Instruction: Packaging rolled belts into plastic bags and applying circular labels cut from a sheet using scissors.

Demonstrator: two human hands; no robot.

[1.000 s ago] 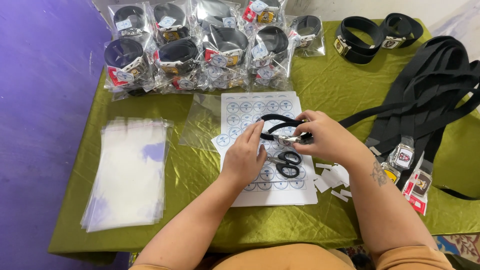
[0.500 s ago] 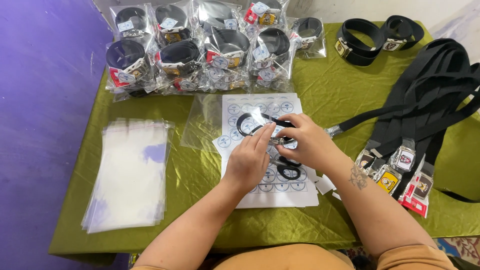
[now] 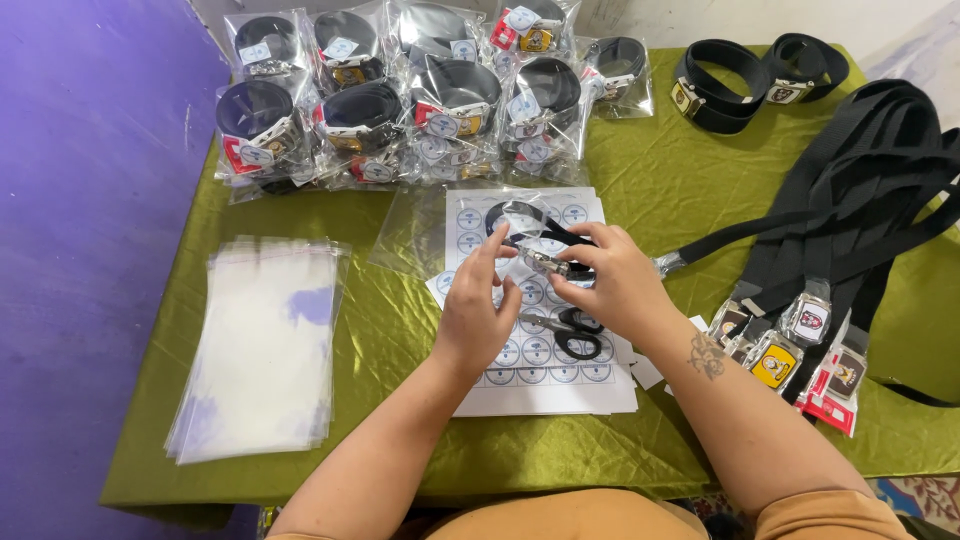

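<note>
Sticker sheet [image 3: 540,375] lies at table [image 3: 400,330] centre, scissors [image 3: 570,335] on it. Stacked empty bags [image 3: 260,345] at nine o'clock. Bagged belts [image 3: 400,95] at twelve. Loose belts [image 3: 850,200] at three, coiled belts [image 3: 755,70] at one.

Both hands meet at centre, forearms angled inward.
The left hand [image 3: 478,315] pinches with raised fingertips; the right hand [image 3: 610,285] curls, fingers closed, wrist tattooed.
</note>
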